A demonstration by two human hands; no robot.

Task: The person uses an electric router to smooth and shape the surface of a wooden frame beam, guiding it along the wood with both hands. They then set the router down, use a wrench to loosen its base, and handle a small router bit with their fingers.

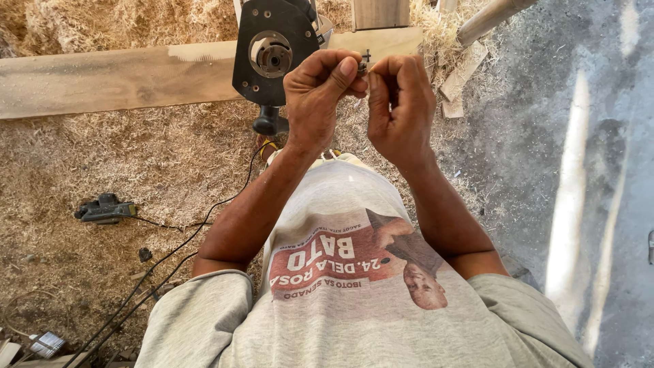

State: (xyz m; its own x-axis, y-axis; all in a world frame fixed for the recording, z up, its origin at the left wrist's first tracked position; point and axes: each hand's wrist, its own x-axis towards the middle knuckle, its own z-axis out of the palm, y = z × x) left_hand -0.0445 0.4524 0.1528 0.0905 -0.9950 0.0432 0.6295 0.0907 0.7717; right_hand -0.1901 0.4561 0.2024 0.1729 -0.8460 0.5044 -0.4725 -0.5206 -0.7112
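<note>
**Two hands pinching a small dark part above a router**

The left hand [320, 95] and right hand [402, 102] meet at chest height, fingers curled narrow, together gripping a small dark metal part [362, 67] between their fingertips. Just beyond it, the black router [272, 54] lies base-up on a long wooden plank [116, 78]. Sawdust covers the ground; a black power plug [105, 210] lies well to the left.
</note>
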